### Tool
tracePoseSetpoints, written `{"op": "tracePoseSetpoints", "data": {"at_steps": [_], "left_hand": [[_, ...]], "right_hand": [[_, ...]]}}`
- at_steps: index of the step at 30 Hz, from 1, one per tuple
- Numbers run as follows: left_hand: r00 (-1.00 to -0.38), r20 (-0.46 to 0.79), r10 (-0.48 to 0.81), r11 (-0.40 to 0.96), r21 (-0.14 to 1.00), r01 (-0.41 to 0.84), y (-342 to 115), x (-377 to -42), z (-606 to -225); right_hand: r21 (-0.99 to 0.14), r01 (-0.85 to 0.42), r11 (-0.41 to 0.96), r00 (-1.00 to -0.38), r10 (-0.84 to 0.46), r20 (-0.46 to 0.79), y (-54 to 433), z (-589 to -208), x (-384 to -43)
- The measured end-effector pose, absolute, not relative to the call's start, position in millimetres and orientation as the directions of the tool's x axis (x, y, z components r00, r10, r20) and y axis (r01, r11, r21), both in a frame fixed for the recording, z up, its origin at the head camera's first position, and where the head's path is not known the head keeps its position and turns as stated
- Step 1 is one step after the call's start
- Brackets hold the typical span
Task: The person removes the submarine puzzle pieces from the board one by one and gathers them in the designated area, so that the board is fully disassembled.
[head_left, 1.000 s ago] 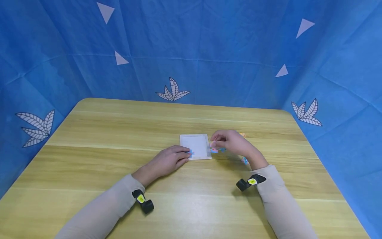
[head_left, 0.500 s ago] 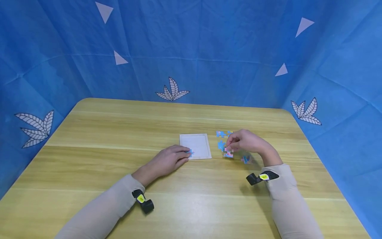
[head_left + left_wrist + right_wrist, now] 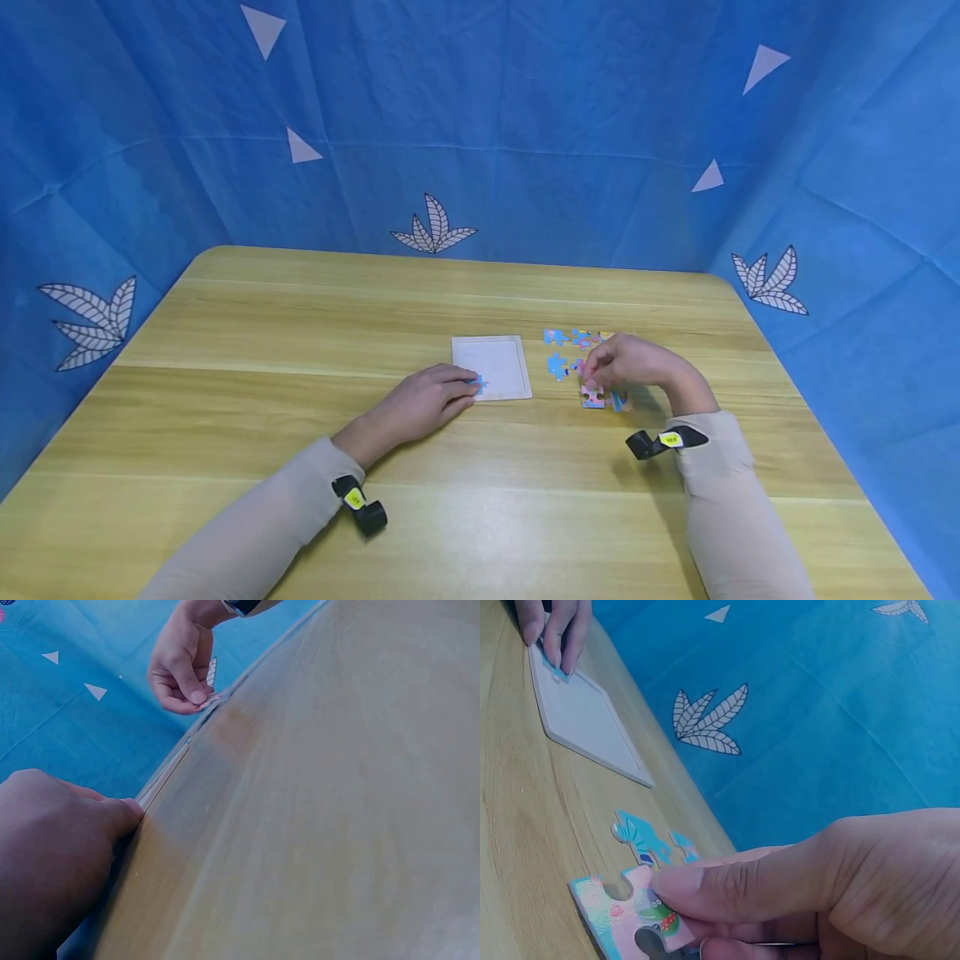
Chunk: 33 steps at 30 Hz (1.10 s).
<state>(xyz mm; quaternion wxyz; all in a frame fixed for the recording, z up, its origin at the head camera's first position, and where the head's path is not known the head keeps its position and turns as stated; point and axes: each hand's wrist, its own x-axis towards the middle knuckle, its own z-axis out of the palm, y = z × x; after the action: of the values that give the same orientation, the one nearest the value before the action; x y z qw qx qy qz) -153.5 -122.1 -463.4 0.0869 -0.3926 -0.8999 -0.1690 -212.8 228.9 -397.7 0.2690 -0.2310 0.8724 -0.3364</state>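
My left hand (image 3: 423,404) rests at the near left corner of a small white puzzle tray (image 3: 498,357). Its fairly straight fingertips press on a blue jigsaw piece (image 3: 482,384) lying in that corner, and they partly cover it. To the tray's right, my right hand (image 3: 630,364) pinches a pink and blue jigsaw piece (image 3: 604,911) between thumb and fingers. In the right wrist view this held piece bears a green cartoon figure with a red scarf. Its lower edge is low over the table; whether it touches cannot be told.
Several loose jigsaw pieces lie right of the tray, among them a blue one (image 3: 557,367) and another (image 3: 555,337) further back. A piece (image 3: 619,401) lies beside the held one, partly under my right hand. A blue curtain (image 3: 495,100) hangs behind the wooden table (image 3: 300,317).
My right hand has moved right and slightly toward me, carrying the pink jigsaw piece away from the tray's edge and uncovering loose pieces. My left hand has stayed at the tray's corner.
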Motion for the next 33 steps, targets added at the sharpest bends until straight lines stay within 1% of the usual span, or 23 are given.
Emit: {"op": "tracePoseSetpoints", "data": {"at_steps": [4,13,21,26,33], "left_hand": [[-0.68,0.284,0.676,0.637,0.239,0.733,-121.9,-153.7,-463.8],[-0.685,0.282,0.672,0.644,0.235,0.728,-122.0,-154.0,-465.2],[-0.68,0.293,0.672,0.639,0.236,0.732,-122.5,-153.7,-465.9],[-0.679,0.292,0.674,0.637,0.236,0.734,-122.2,-153.7,-466.4],[-0.677,0.296,0.674,0.634,0.239,0.735,-122.4,-154.3,-465.8]], "right_hand": [[-0.723,-0.199,0.662,-0.745,-0.581,-0.328,229.3,-398.7,-213.4],[-0.711,-0.146,0.688,-0.756,-0.541,-0.369,228.4,-398.3,-213.2],[-0.677,-0.247,0.694,-0.776,-0.559,-0.29,218.4,-390.1,-208.3],[-0.641,-0.286,0.712,-0.781,-0.561,-0.275,211.4,-388.6,-206.5],[-0.62,-0.31,0.721,-0.784,-0.563,-0.262,208.1,-388.5,-208.1]]}}
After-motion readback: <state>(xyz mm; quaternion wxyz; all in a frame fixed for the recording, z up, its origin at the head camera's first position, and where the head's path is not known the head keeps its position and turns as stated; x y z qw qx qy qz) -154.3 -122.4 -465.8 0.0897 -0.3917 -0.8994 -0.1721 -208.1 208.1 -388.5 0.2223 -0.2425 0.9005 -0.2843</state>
